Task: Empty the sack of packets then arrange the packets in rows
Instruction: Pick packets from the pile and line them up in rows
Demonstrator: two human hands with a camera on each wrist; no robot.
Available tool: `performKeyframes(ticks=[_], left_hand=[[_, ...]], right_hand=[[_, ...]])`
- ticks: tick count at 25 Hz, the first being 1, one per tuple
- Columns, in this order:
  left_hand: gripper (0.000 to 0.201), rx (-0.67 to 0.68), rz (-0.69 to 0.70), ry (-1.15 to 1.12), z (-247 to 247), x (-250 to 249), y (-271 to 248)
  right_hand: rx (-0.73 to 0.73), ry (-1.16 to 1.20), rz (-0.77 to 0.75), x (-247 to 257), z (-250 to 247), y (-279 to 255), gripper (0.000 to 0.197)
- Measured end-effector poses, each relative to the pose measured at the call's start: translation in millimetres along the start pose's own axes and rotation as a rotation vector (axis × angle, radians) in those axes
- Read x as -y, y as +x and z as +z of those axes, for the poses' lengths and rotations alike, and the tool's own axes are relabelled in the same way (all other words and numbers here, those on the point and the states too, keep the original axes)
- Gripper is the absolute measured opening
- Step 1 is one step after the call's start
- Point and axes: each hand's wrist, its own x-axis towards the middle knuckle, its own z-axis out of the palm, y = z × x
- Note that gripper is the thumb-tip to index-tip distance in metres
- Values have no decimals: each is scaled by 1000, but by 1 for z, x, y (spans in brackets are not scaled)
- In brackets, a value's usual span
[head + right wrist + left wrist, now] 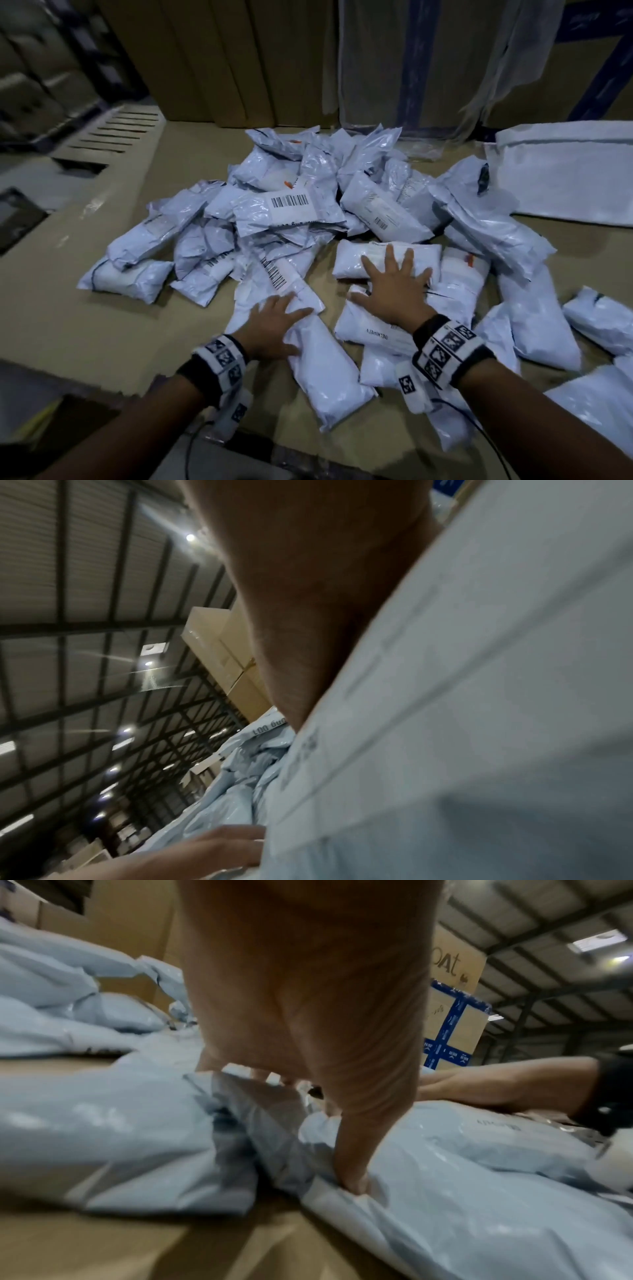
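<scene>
Several pale plastic packets (291, 212) lie heaped on a cardboard-covered table (102, 315). The flat white sack (568, 178) lies at the back right. My left hand (277, 322) rests flat with straight fingers on a labelled packet (274, 274), its thumb against a long packet (325, 373). In the left wrist view that thumb (352, 1164) presses into the long packet (479, 1191). My right hand (394, 284) lies spread and flat across a short packet (352, 260) and the packet (370, 329) below it. The right wrist view shows my right palm (325, 588) on a labelled packet (479, 696).
Tall cardboard boxes (239, 58) and a plastic-wrapped box (411, 68) stand along the table's far edge. More packets (534, 318) lie scattered at the right. A slotted cardboard sheet (116, 130) lies at the far left. Bare cardboard shows at the front left.
</scene>
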Motion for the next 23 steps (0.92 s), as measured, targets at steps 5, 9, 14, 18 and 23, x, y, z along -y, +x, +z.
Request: performKeyframes(ticks=[5, 9, 14, 18, 23], left_hand=[[100, -43, 25, -3, 19, -41, 1], [97, -211, 60, -76, -23, -22, 12], [64, -589, 79, 132, -126, 57, 71], [81, -392, -76, -7, -154, 96, 102], [77, -332, 86, -35, -113, 138, 89]], right_hand=[[20, 18, 70, -26, -3, -4, 98], [98, 2, 56, -25, -14, -8, 96], [-46, 36, 61, 3, -76, 24, 101], [-57, 57, 101, 39, -106, 72, 100], [11, 186, -33, 103, -78, 129, 101]])
